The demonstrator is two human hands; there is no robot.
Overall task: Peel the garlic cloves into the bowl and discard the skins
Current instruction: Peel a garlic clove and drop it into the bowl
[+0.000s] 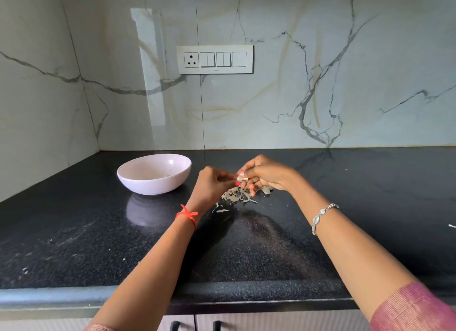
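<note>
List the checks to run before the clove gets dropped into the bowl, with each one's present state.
1. Garlic clove pinched between left hand and right hand: ok.
2. Clove fully peeled: cannot tell, too small.
3. Bowl upright, left of the hands: ok.
4. Skins piled on the counter, outside the bowl: ok.
5. Skins discarded: not ok.

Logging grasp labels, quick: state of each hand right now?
Left hand: closed, pinching the garlic clove.
Right hand: closed, fingers curled round the same garlic clove.
</note>
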